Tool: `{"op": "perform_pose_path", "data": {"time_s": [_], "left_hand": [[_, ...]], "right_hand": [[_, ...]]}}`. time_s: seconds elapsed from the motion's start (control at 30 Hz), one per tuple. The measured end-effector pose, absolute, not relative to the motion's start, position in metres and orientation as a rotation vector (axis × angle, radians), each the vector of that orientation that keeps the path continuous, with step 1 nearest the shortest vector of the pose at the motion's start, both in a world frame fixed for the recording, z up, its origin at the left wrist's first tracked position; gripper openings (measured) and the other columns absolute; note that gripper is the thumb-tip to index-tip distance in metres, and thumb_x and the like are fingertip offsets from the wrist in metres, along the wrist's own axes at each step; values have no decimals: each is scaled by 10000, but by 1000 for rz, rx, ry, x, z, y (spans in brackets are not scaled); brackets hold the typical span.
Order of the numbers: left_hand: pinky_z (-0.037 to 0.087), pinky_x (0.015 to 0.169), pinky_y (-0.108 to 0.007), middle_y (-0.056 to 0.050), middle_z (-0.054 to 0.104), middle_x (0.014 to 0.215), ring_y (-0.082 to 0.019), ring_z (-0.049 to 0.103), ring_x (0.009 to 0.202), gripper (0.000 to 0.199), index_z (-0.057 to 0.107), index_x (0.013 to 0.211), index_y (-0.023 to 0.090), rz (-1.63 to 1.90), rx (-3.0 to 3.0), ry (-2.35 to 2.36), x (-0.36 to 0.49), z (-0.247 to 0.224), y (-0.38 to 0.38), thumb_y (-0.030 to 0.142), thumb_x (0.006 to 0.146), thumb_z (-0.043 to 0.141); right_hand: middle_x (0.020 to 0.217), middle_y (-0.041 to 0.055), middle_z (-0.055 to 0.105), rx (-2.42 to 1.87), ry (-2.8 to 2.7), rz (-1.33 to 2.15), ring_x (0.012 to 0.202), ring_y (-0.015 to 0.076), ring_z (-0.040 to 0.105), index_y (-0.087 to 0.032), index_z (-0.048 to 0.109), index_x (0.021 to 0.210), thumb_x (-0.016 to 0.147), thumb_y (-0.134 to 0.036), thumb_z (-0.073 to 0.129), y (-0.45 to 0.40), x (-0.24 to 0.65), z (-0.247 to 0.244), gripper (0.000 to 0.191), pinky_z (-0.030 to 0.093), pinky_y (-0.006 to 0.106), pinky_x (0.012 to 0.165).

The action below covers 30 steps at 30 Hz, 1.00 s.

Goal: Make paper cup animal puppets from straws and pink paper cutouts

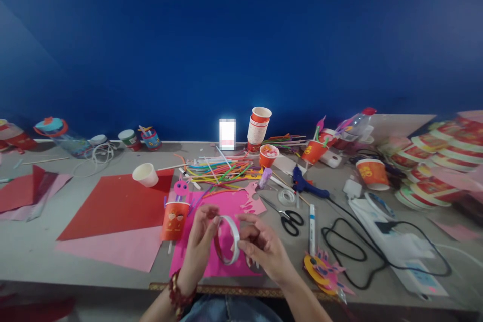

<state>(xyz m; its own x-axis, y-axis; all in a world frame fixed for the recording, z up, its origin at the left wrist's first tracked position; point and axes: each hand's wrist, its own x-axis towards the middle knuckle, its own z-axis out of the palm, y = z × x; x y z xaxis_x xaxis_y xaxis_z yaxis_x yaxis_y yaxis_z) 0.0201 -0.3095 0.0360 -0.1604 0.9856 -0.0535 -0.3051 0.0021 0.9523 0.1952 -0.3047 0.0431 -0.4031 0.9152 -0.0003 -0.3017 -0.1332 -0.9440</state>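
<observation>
Hold the paper ring (236, 237) by its thin edges with light, even pressure from both sides; firm squeezing would probably crease the wall or flatten the loop. Keep the fingertips opposite each other so that the band stays round. Turn it in small increments, releasing one side only when the other is secure. A clear working space directly above the pink sheet (226, 205) is advisable, as the scissors (286, 214) lie open just to the right.

Position: the ring stands on edge, tilted, between the two hands, above the near part of the pink sheet on the table (30, 256). The left hand (204, 231) is clamped on its upper left edge, thumb nearest the viewer. The right hand (262, 247) is clamped on its right wall, thumb and bent forefinger together there; the contact of its other fingers cannot be told. The decorated cup (175, 222) stands just left of the left hand, and the marker (312, 229) lies farther right, beyond the scissors.
</observation>
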Motion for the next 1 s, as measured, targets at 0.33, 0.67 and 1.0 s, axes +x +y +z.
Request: {"op": "perform_pose_path", "data": {"time_s": [0.33, 0.67, 1.0], "left_hand": [[434, 974, -407, -103, 648, 1125, -286, 568, 1119, 207, 662, 1038, 247, 1382, 1790, 1247, 23, 53, -327, 122, 884, 604], [392, 1041, -441, -20, 701, 908, -179, 666, 844, 163, 533, 1049, 212, 1213, 2343, 1359, 22, 57, -324, 89, 951, 492], [488, 830, -358, -52, 698, 913, -218, 633, 883, 169, 551, 1060, 203, 1252, 2279, 1296, 17, 53, -323, 95, 935, 514]], "right_hand": [[1041, 56, 710, -952, -1802, 907, 894, 177, 702, -267, 532, 1254, 902, -145, 556, -313, 192, 41, 373, 556, 275, 794], [1002, 46, 668, -948, -1728, 656, 846, 173, 646, -267, 603, 1114, 940, -157, 562, -309, 189, 45, 210, 519, 259, 744], [852, 16, 632, -964, -1624, 890, 746, 147, 616, -223, 593, 903, 934, -210, 582, -312, 191, 48, 36, 508, 225, 670]]}}
